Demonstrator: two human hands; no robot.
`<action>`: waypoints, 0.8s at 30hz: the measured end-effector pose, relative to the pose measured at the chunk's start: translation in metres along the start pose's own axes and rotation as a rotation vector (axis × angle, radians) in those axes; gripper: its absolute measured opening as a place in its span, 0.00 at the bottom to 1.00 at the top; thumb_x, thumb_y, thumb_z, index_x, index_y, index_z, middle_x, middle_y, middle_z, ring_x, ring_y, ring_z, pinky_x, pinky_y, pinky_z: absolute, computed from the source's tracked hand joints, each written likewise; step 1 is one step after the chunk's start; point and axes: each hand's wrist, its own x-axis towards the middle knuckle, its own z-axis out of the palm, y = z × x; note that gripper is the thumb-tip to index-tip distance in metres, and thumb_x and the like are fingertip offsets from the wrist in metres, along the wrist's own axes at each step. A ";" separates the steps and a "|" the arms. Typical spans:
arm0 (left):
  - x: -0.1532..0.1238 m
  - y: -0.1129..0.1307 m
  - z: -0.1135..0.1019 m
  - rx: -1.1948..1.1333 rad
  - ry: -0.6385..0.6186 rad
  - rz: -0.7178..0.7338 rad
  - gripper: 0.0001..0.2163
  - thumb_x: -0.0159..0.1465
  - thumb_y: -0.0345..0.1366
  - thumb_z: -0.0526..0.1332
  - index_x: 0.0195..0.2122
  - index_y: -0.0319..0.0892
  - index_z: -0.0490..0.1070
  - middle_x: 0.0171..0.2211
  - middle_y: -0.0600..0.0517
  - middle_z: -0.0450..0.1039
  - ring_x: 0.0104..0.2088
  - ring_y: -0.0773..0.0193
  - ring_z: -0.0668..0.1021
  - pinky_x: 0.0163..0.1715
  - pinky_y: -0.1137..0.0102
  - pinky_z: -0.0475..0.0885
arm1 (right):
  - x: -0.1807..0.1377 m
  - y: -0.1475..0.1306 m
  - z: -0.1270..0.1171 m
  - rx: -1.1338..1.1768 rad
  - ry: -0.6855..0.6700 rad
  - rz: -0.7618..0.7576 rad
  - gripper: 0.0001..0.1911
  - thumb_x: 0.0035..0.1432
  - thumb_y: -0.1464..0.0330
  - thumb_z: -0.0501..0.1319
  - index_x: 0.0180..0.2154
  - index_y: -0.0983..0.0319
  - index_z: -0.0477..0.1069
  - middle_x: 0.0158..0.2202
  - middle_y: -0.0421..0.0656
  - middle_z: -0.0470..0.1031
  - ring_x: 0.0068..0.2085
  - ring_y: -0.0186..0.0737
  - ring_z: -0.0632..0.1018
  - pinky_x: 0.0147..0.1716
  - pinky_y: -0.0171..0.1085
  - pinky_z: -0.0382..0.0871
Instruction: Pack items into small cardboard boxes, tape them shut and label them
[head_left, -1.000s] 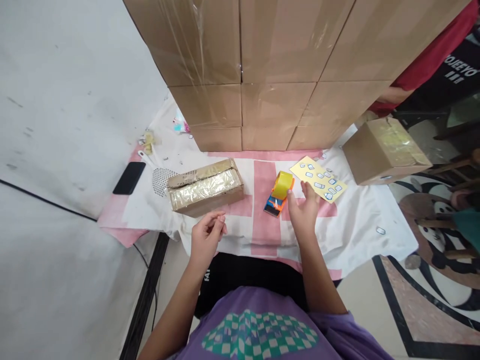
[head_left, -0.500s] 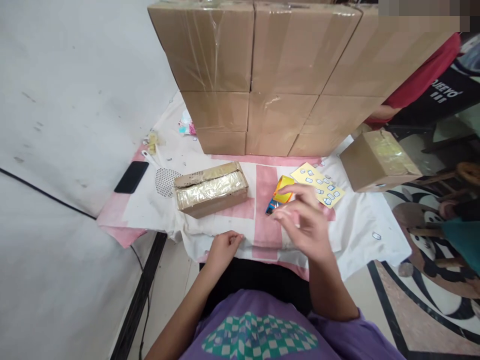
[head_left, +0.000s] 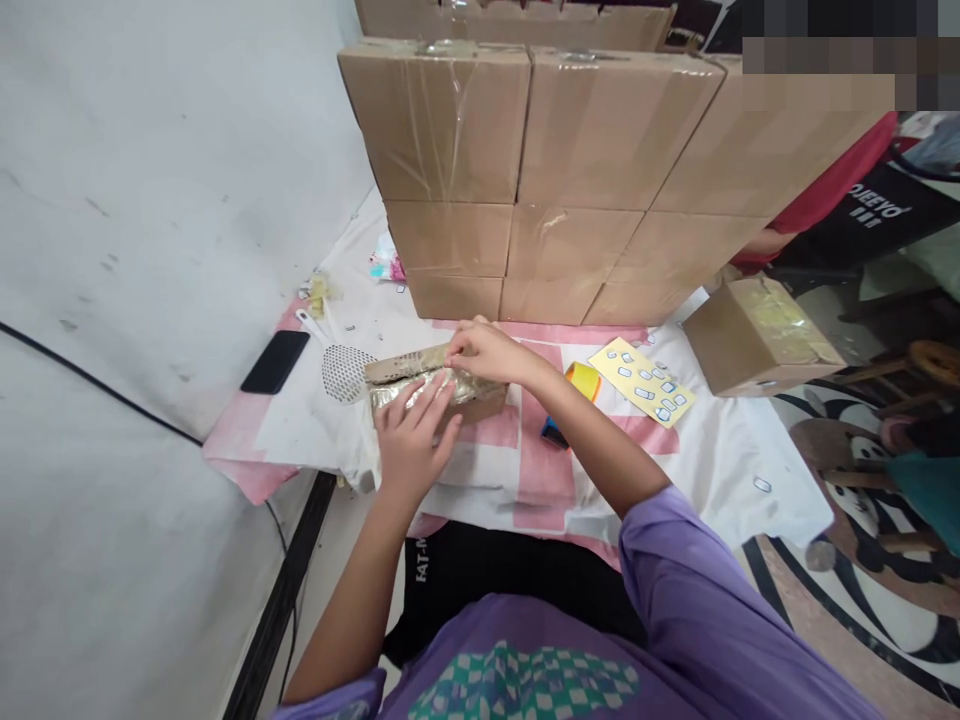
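Note:
A small cardboard box point(head_left: 396, 370), wrapped in shiny clear tape, lies on the pink and white cloth point(head_left: 697, 470). My left hand point(head_left: 412, 440) lies flat on its near side with the fingers spread. My right hand point(head_left: 487, 350) reaches across and pinches at the box's top edge; what its fingertips hold is too small to make out. A yellow tape dispenser point(head_left: 581, 385) with a blue and orange body lies just right of my right forearm. Beyond it sits a yellow sheet of small stickers point(head_left: 641, 380).
A wall of stacked cardboard boxes point(head_left: 555, 170) stands behind the cloth. Another taped box point(head_left: 757, 335) sits at the right. A black phone point(head_left: 275, 361) and a white mesh skimmer point(head_left: 341, 368) lie at the left. A person in red point(head_left: 840, 190) sits behind the boxes.
Both hands have moved forward and left onto the small taped box. The right hand left the tape dispenser area and crossed over to the box's top.

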 end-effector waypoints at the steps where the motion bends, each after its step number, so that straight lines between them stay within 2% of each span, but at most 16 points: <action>1: 0.002 -0.002 0.004 0.030 -0.082 0.005 0.19 0.69 0.38 0.63 0.61 0.48 0.74 0.59 0.45 0.78 0.60 0.49 0.75 0.61 0.52 0.60 | 0.012 0.006 0.005 -0.088 -0.022 0.022 0.07 0.64 0.65 0.67 0.34 0.62 0.78 0.42 0.46 0.73 0.51 0.49 0.69 0.55 0.49 0.60; 2: 0.003 -0.004 0.008 0.044 -0.149 -0.004 0.19 0.70 0.38 0.61 0.62 0.49 0.73 0.60 0.45 0.77 0.60 0.49 0.76 0.62 0.51 0.58 | 0.023 0.012 0.010 -0.171 -0.015 0.055 0.09 0.60 0.63 0.71 0.37 0.62 0.78 0.47 0.48 0.71 0.53 0.52 0.68 0.56 0.51 0.59; 3: 0.004 -0.005 0.011 0.047 -0.195 -0.020 0.19 0.71 0.38 0.60 0.62 0.49 0.73 0.60 0.45 0.77 0.60 0.49 0.76 0.62 0.51 0.57 | 0.033 0.019 0.013 -0.238 0.025 0.099 0.17 0.54 0.61 0.75 0.40 0.64 0.77 0.51 0.51 0.69 0.55 0.55 0.67 0.57 0.54 0.59; 5: 0.004 -0.006 0.015 0.052 -0.228 -0.047 0.18 0.71 0.38 0.59 0.62 0.48 0.73 0.60 0.45 0.77 0.59 0.49 0.76 0.62 0.51 0.56 | 0.046 0.032 0.015 -0.306 0.179 0.207 0.34 0.44 0.55 0.80 0.46 0.67 0.74 0.56 0.57 0.65 0.58 0.61 0.65 0.58 0.57 0.59; 6: 0.004 -0.006 0.016 0.056 -0.224 -0.051 0.18 0.71 0.38 0.59 0.62 0.48 0.73 0.60 0.45 0.77 0.59 0.49 0.76 0.62 0.51 0.56 | 0.049 0.039 0.014 -0.309 0.278 0.252 0.36 0.44 0.53 0.80 0.48 0.67 0.72 0.57 0.59 0.64 0.58 0.62 0.66 0.58 0.58 0.59; 7: 0.004 -0.006 0.016 0.060 -0.213 -0.050 0.18 0.71 0.38 0.59 0.61 0.48 0.73 0.60 0.45 0.77 0.59 0.49 0.76 0.61 0.52 0.55 | 0.047 0.046 0.012 -0.299 0.382 0.279 0.34 0.48 0.52 0.77 0.48 0.67 0.70 0.56 0.59 0.65 0.58 0.61 0.66 0.58 0.57 0.60; 9: 0.003 -0.004 0.016 0.064 -0.167 -0.028 0.16 0.71 0.38 0.60 0.60 0.48 0.74 0.59 0.47 0.78 0.59 0.51 0.77 0.61 0.53 0.55 | 0.027 0.061 0.005 -0.250 0.570 0.280 0.21 0.61 0.56 0.69 0.45 0.64 0.70 0.53 0.56 0.68 0.55 0.56 0.69 0.56 0.53 0.63; 11: -0.001 -0.004 0.017 0.066 -0.113 0.008 0.16 0.71 0.37 0.61 0.59 0.49 0.74 0.58 0.49 0.79 0.58 0.51 0.78 0.62 0.54 0.54 | -0.016 0.078 -0.001 -0.183 0.701 0.274 0.10 0.67 0.60 0.61 0.40 0.61 0.69 0.45 0.50 0.72 0.48 0.49 0.72 0.51 0.47 0.66; 13: -0.007 -0.006 0.018 0.067 -0.076 0.051 0.19 0.70 0.36 0.62 0.62 0.50 0.72 0.58 0.48 0.78 0.58 0.51 0.78 0.63 0.54 0.53 | -0.078 0.098 -0.003 -0.129 0.807 0.331 0.09 0.67 0.62 0.57 0.36 0.59 0.69 0.38 0.46 0.72 0.42 0.45 0.73 0.46 0.43 0.68; 16: -0.021 -0.013 0.021 0.061 -0.039 0.103 0.22 0.68 0.35 0.65 0.64 0.50 0.71 0.61 0.47 0.76 0.59 0.50 0.77 0.64 0.55 0.54 | -0.183 0.129 -0.002 -0.131 0.949 0.579 0.09 0.64 0.63 0.57 0.34 0.60 0.71 0.33 0.44 0.73 0.37 0.44 0.73 0.43 0.42 0.69; 18: -0.031 -0.019 0.024 0.047 0.011 0.117 0.21 0.65 0.35 0.67 0.60 0.49 0.74 0.61 0.45 0.76 0.59 0.49 0.78 0.63 0.55 0.58 | -0.243 0.149 -0.002 -0.161 0.924 0.782 0.11 0.63 0.63 0.57 0.36 0.61 0.74 0.35 0.46 0.75 0.36 0.44 0.74 0.42 0.43 0.70; 20: -0.040 -0.025 0.026 0.032 0.080 0.112 0.17 0.63 0.34 0.68 0.54 0.47 0.79 0.58 0.43 0.78 0.57 0.48 0.79 0.62 0.54 0.63 | -0.287 0.168 -0.006 -0.175 0.837 0.911 0.12 0.61 0.64 0.57 0.36 0.62 0.77 0.36 0.49 0.78 0.36 0.45 0.76 0.42 0.43 0.70; 22: -0.048 -0.028 0.027 0.034 0.137 0.117 0.13 0.60 0.33 0.69 0.47 0.46 0.81 0.54 0.42 0.81 0.54 0.47 0.81 0.60 0.53 0.68 | -0.311 0.184 -0.012 -0.177 0.775 0.956 0.13 0.61 0.66 0.57 0.36 0.63 0.79 0.37 0.51 0.80 0.37 0.46 0.77 0.43 0.43 0.70; 24: -0.053 -0.029 0.029 0.043 0.145 0.174 0.13 0.58 0.31 0.70 0.45 0.45 0.82 0.51 0.42 0.82 0.51 0.47 0.82 0.57 0.54 0.71 | -0.320 0.198 -0.019 -0.178 0.746 0.971 0.13 0.61 0.67 0.57 0.37 0.64 0.81 0.39 0.52 0.81 0.39 0.47 0.78 0.45 0.43 0.70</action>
